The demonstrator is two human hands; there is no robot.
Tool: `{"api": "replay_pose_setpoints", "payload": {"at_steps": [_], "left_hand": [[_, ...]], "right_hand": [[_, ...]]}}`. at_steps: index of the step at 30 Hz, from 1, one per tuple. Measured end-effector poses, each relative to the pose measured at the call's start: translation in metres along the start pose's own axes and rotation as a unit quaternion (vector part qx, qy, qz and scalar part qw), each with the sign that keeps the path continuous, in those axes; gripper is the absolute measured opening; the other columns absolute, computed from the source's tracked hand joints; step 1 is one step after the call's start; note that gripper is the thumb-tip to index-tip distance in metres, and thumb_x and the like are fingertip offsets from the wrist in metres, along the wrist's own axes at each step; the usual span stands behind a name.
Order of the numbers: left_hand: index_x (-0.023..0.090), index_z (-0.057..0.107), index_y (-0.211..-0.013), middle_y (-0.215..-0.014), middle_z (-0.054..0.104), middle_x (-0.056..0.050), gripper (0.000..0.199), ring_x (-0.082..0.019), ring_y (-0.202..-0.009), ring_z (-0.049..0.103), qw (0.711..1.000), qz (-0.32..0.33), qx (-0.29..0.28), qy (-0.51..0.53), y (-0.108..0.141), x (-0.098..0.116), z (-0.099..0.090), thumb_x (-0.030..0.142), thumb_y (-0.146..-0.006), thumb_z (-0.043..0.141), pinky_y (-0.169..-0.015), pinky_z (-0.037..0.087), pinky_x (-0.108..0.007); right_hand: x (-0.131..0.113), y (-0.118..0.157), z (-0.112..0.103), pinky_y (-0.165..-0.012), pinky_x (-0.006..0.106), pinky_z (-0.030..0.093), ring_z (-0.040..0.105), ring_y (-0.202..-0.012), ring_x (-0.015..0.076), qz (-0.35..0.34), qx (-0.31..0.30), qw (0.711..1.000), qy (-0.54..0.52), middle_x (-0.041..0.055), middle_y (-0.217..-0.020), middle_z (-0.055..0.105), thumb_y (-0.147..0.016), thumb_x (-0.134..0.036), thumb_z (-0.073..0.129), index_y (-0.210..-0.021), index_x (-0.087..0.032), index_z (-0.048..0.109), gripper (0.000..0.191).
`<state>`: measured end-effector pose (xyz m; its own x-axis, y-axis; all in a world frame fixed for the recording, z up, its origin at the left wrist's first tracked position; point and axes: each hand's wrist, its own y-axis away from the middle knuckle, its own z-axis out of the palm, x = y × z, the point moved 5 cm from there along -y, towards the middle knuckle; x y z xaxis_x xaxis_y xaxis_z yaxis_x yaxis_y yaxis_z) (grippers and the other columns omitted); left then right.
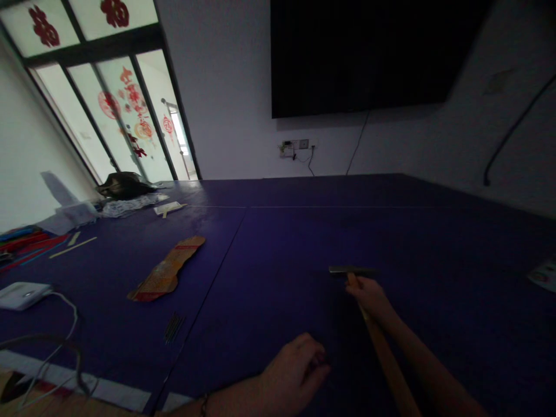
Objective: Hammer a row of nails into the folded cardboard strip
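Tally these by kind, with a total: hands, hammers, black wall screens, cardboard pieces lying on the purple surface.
Hands: 2 (left hand, right hand)
Hammer: 1
Black wall screen: 1
Cardboard piece: 1
Total: 5

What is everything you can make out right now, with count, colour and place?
Hammer-like tool: one, brown handle, grey head, right of centre
Work surface: one, purple, across the view
Cardboard piece: one, brown and red, left of centre
Thin rods: several, dark, below the cardboard
Device: one, white, left edge, cord attached
Strips: several, red and blue, far left
Stick: one, pale, beside the strips
Bundle: one, black, back left
Screen: one, black, on the wall
Sockets: several, whitish and grey, below the screen
Decorations: several, mostly red, upper left
Left grip: one, bare, lower middle, loosely curled
Right grip: one, bare, on the handle near the head
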<state>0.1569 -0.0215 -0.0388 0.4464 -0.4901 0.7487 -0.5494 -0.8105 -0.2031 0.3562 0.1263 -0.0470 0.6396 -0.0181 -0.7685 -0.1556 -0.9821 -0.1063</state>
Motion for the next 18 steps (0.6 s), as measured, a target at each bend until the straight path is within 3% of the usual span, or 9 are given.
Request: {"api": "replay_pose_setpoints", "payload": {"at_steps": [3,6,9,11,12,14,15,18], "left_hand": [[0.014,0.051,-0.100,-0.104,0.054,-0.012,0.021,-0.017,-0.098,0.051,0.996,0.054,0.043,-0.063,0.010,-0.004,-0.034,0.018,-0.081,0.044,-0.084,0.043,-0.028],[0.017,0.053,-0.097,-0.110,0.052,-0.011,0.020,-0.019,-0.103,0.049,0.969,0.020,0.181,-0.169,0.020,-0.027,-0.106,0.023,-0.082,0.041,-0.089,0.041,-0.033],[0.014,0.056,-0.091,-0.103,0.056,-0.012,0.024,-0.023,-0.101,0.051,0.889,-0.120,0.330,-0.293,0.044,-0.069,-0.206,0.028,-0.081,0.040,-0.091,0.039,-0.038],[0.010,0.058,-0.088,-0.102,0.057,-0.017,0.027,-0.028,-0.101,0.051,0.807,-0.282,0.380,-0.353,0.071,-0.104,-0.269,0.029,-0.079,0.041,-0.089,0.039,-0.039],[0.008,0.058,-0.088,-0.102,0.057,-0.020,0.029,-0.031,-0.101,0.052,0.767,-0.371,0.378,-0.362,0.087,-0.121,-0.294,0.030,-0.078,0.043,-0.086,0.040,-0.040],[0.004,0.059,-0.084,-0.096,0.058,-0.025,0.039,-0.037,-0.098,0.052,0.715,-0.516,0.335,-0.332,0.116,-0.153,-0.324,0.040,-0.075,0.047,-0.077,0.043,-0.041],[0.003,0.059,-0.078,-0.091,0.059,-0.025,0.044,-0.039,-0.095,0.053,0.705,-0.564,0.309,-0.299,0.128,-0.165,-0.330,0.046,-0.073,0.049,-0.071,0.044,-0.041],[0.007,0.057,-0.056,-0.060,0.060,-0.015,0.045,-0.034,-0.073,0.059,0.721,-0.583,0.295,-0.233,0.146,-0.184,-0.332,0.051,-0.066,0.056,-0.052,0.043,-0.031]], "right_hand": [[0.018,-0.010,-0.013,-0.051,0.026,0.036,0.057,-0.056,0.0211,0.005,0.008,0.997,0.072,0.0030,-0.051,0.059,-0.057,-0.023,0.055,-0.052,-0.018,0.059,0.009],[0.033,-0.020,-0.025,-0.050,0.026,0.036,0.058,-0.055,0.0207,0.017,0.007,0.992,0.122,0.0030,-0.050,0.059,-0.060,-0.025,0.054,-0.052,-0.018,0.060,0.011],[0.044,-0.026,-0.031,-0.049,0.025,0.037,0.058,-0.055,0.0204,0.025,-0.001,0.987,0.160,0.0031,-0.051,0.059,-0.061,-0.026,0.053,-0.051,-0.018,0.059,0.014],[0.048,-0.028,-0.030,-0.050,0.025,0.038,0.059,-0.055,0.0201,0.022,-0.009,0.984,0.179,0.0034,-0.053,0.060,-0.062,-0.026,0.053,-0.052,-0.017,0.059,0.015],[0.049,-0.029,-0.030,-0.050,0.025,0.038,0.059,-0.056,0.0201,0.019,-0.011,0.982,0.186,0.0035,-0.054,0.060,-0.062,-0.026,0.053,-0.053,-0.017,0.060,0.014],[0.051,-0.029,-0.028,-0.052,0.025,0.039,0.060,-0.059,0.0205,0.012,-0.014,0.980,0.200,0.0036,-0.057,0.062,-0.062,-0.026,0.053,-0.057,-0.018,0.062,0.013],[0.052,-0.029,-0.027,-0.053,0.026,0.040,0.060,-0.060,0.0209,0.009,-0.014,0.978,0.206,0.0040,-0.058,0.063,-0.063,-0.027,0.054,-0.059,-0.018,0.062,0.013],[0.054,-0.029,-0.025,-0.054,0.027,0.040,0.061,-0.062,0.0223,0.004,-0.014,0.975,0.222,0.0065,-0.061,0.064,-0.064,-0.027,0.054,-0.059,-0.017,0.062,0.014]]}}
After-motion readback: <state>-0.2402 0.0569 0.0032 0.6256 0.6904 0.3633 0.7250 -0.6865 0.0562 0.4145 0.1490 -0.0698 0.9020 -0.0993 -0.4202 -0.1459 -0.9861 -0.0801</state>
